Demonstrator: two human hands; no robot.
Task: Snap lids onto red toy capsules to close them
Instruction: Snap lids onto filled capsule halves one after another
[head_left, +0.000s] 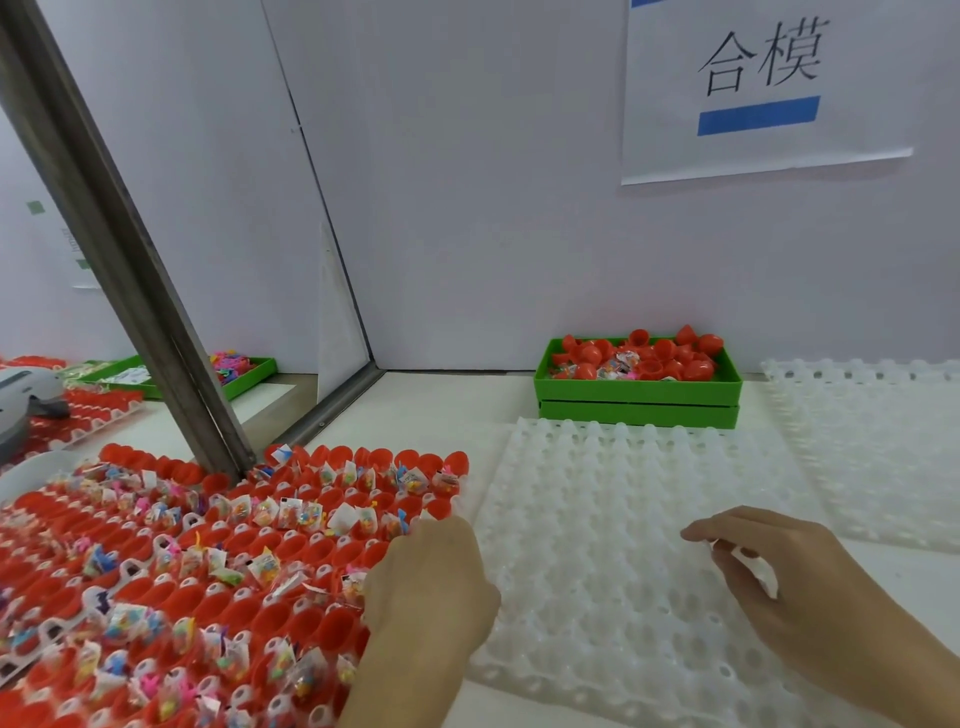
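A white table (447, 410) carries the work. At lower left lies a tray of open red capsule halves (182, 561), many holding bagged toys. Beside it, at lower centre, lies an empty white cell tray (623, 519); another white tray (872, 447) sits at right. Two stacked green bins (639, 400) of red lids stand at centre right.
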